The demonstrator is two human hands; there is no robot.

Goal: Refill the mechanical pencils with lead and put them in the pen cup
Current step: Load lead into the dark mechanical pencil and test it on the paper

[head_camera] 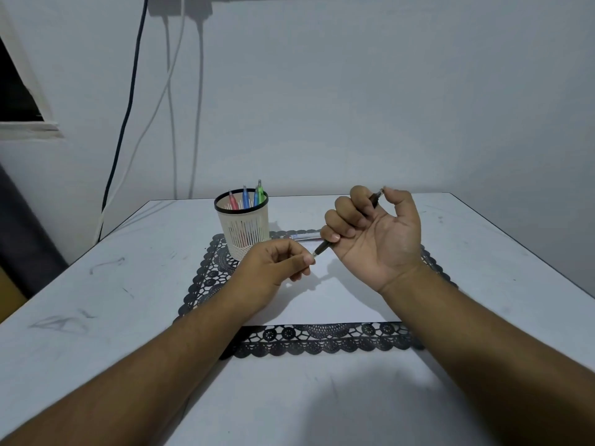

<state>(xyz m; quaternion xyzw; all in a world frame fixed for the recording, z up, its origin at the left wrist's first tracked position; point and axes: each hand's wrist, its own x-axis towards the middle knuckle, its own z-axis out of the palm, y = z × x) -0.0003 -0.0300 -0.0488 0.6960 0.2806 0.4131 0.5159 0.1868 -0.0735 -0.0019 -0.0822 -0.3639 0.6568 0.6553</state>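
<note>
Right hand's grip (370,226) around dark pencil (322,249), left hand (273,265) at its tip.

Cool, bluish, rather dim light is coming from above and slightly behind the camera. Soft shadows are falling under both hands onto the white sheet (322,304) and a broad one is spreading across the table (96,284) at 6 o'clock. Nothing is glaring. Wide-angle distortion is bending the table edges outward at 3 and 9 o'clock. Forearms nearest the lens are looking soft; the centre is staying fairly sharp, slightly grainy.
</note>
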